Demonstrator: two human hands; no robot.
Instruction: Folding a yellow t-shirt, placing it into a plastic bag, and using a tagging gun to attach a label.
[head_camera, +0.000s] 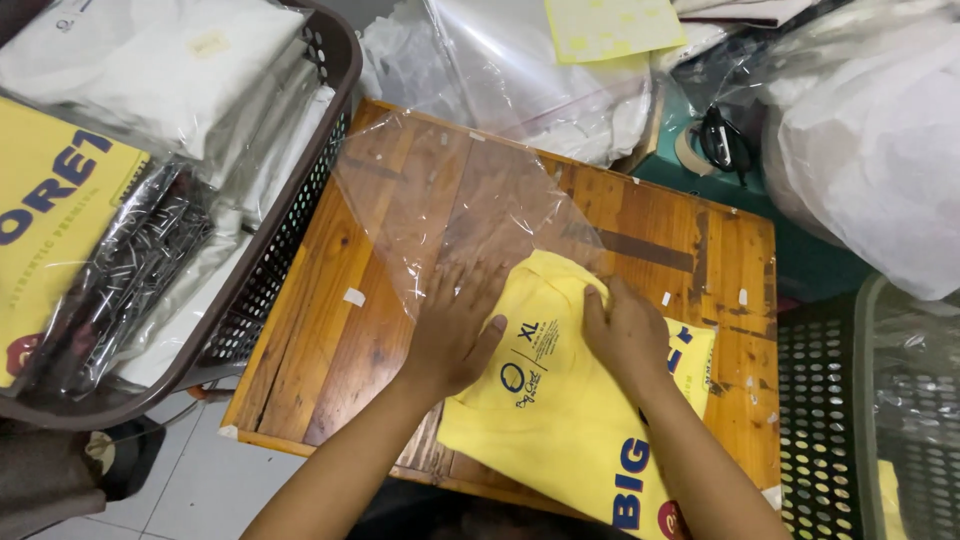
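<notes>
2 hands press down on a folded yellow shirt (560, 410) at the near edge of the wooden desk (330, 340) — the left hand (455, 335) flat and open across the shirt's edge and the mouth of a clear plastic bag (450, 200), the right hand (625, 335) curled over the collar end, gripping the fabric. The bag lies loose, spreading away over the desk. A dark mesh basket (290, 230) of packed garments sits just left. Likely risk: the thin film could bunch or tear, or the fold slip open, if the shirt catches on the bag's mouth.
</notes>
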